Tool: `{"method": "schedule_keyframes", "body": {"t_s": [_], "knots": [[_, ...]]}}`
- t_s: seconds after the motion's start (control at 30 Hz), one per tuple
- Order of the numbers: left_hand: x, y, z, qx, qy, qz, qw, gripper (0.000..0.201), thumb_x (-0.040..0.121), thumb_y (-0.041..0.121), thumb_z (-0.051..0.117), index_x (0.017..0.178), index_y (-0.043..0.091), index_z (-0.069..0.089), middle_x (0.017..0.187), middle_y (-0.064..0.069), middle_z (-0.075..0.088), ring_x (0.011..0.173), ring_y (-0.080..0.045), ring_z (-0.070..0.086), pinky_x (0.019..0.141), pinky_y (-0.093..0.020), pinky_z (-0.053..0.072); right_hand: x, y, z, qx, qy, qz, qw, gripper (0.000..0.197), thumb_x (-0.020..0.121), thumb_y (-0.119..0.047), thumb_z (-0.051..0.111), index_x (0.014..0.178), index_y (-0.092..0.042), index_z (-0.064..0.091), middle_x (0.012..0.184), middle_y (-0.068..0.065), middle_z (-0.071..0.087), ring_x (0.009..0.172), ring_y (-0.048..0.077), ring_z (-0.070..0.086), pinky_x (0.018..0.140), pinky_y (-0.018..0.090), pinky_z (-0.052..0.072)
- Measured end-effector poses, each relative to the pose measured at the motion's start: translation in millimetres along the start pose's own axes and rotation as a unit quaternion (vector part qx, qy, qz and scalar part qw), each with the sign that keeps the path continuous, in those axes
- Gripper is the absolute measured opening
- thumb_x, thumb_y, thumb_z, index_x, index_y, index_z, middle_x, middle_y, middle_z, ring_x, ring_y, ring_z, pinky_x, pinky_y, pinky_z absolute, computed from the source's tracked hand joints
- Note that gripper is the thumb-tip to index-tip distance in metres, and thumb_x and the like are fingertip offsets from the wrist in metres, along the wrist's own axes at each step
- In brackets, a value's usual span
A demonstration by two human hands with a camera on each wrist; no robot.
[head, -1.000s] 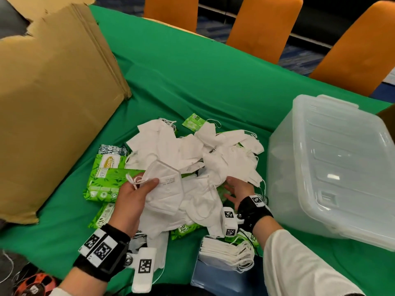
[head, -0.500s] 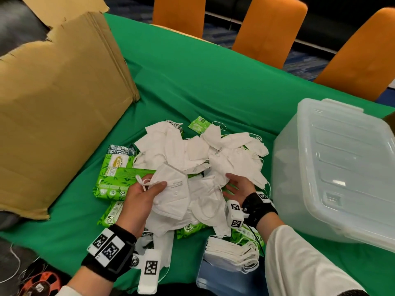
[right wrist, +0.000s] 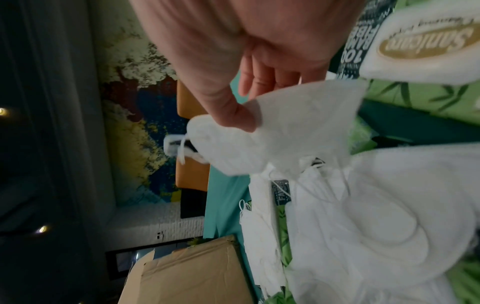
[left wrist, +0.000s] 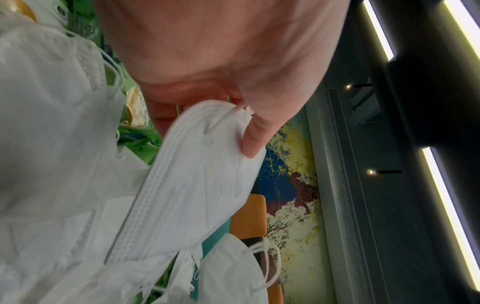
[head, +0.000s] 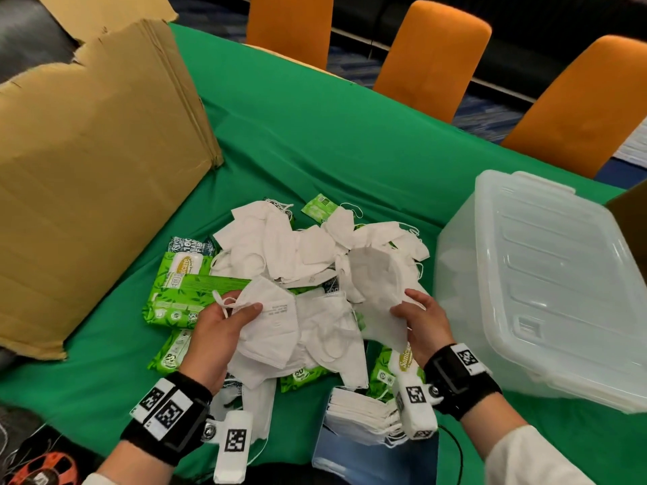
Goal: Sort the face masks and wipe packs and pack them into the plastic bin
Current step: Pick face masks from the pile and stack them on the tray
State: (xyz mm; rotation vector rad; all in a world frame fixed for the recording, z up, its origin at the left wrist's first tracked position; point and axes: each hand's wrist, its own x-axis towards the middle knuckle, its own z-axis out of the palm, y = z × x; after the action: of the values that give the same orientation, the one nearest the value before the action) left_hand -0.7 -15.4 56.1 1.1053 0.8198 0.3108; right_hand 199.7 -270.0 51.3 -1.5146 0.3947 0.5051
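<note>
Left hand: grip clamped on a stack of folded masks, thumb on top near the ear-loop end; the left wrist view shows several layered edges under the thumb. Right hand: grip pinched on one mask, thumb and fingers at its lower edge, the mask raised above the pile.

Landmark: pile, centre of the green worktop.
- Held stack: at the pile's near-left edge, overlapping loose masks.
- Single mask: over the pile's right part.
- Wipe packs: green, lying left of the pile and partly under it; more poke out at its near edge and one small pack at its far edge.
- Neat mask stack: just nearer than the pile, on a blue sheet at the worktop's near edge.
- Bin: right of the pile, clear plastic, lid on; a narrow strip of cloth lies between its wall and the pile.
- Cardboard: left of the pile, flattened, overhanging the worktop's left edge.
- Open cloth: wide band beyond the pile, up to the orange chairs.
</note>
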Motion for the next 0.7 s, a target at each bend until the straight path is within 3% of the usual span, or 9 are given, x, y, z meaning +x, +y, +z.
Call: {"method": "schedule_keyframes", "body": {"t_s": [0.1,0.2,0.3,0.4,0.53,0.6,0.7], "knots": [[-3.1,3.6,11.8,-0.001,-0.019,-0.004,1.000,0.018,0.091,0.004,0.069,0.109,0.002,0.071,0.108,-0.019,0.076,0.106,-0.037,0.071,0.099,-0.048,0.053,-6.3,-1.7,-17.2,-0.065,-0.022,-0.026,0.997,0.028,0.085,0.015,0.058,0.096,-0.008,0.071,0.078,0.011,0.072,0.068,0.025,0.064,0.061,0.029,0.056],[-8.7,6.4,26.2,0.003,-0.036,-0.007,0.999,0.014,0.092,0.000,0.067,0.102,0.007,0.073,0.101,-0.014,0.078,0.097,-0.029,0.073,0.087,-0.037,0.055,-4.3,1.1,-29.5,-0.126,-0.002,-0.090,0.988,0.017,0.082,0.008,0.072,0.082,-0.010,0.073,0.076,0.007,0.071,0.069,0.024,0.062,0.068,0.031,0.052],[-15.0,5.4,36.9,0.014,-0.060,-0.007,0.998,0.017,0.092,0.000,0.066,0.107,0.005,0.073,0.105,-0.015,0.077,0.098,-0.029,0.074,0.087,-0.037,0.054,10.1,7.4,-42.0,-0.206,0.033,-0.138,0.968,0.023,0.080,0.003,0.076,0.074,-0.019,0.070,0.080,0.001,0.072,0.075,0.022,0.062,0.073,0.034,0.050],[-21.9,3.8,42.4,0.022,-0.073,-0.006,0.997,0.018,0.093,0.000,0.066,0.109,0.003,0.073,0.106,-0.015,0.077,0.099,-0.029,0.074,0.088,-0.037,0.054,22.8,13.8,-51.9,-0.273,0.035,-0.138,0.951,0.023,0.079,0.001,0.075,0.073,-0.020,0.067,0.088,0.001,0.075,0.085,0.024,0.068,0.082,0.038,0.054],[-30.9,0.5,42.9,0.021,-0.078,-0.007,0.997,0.018,0.093,-0.002,0.065,0.107,0.005,0.073,0.106,-0.016,0.077,0.099,-0.030,0.073,0.091,-0.039,0.055,20.8,17.6,-52.2,-0.326,-0.025,-0.140,0.935,0.028,0.070,-0.002,0.086,0.083,-0.018,0.068,0.091,0.001,0.075,0.083,0.020,0.068,0.079,0.031,0.055],[-32.5,-2.7,39.1,0.020,-0.073,-0.010,0.997,0.018,0.093,-0.002,0.065,0.107,0.005,0.074,0.107,-0.015,0.077,0.101,-0.031,0.073,0.095,-0.041,0.054,15.1,15.8,-48.0,-0.327,-0.045,-0.174,0.928,0.029,0.071,-0.007,0.089,0.087,-0.019,0.068,0.093,-0.002,0.075,0.085,0.013,0.069,0.079,0.027,0.054],[-33.8,-5.7,33.7,0.010,-0.067,-0.018,0.998,0.022,0.094,-0.003,0.063,0.111,0.005,0.073,0.109,-0.014,0.077,0.102,-0.030,0.072,0.095,-0.041,0.053,1.8,5.0,-40.3,-0.326,-0.006,-0.273,0.905,0.028,0.079,-0.001,0.080,0.093,-0.023,0.068,0.092,-0.010,0.075,0.091,0.008,0.070,0.085,0.028,0.057]]}}
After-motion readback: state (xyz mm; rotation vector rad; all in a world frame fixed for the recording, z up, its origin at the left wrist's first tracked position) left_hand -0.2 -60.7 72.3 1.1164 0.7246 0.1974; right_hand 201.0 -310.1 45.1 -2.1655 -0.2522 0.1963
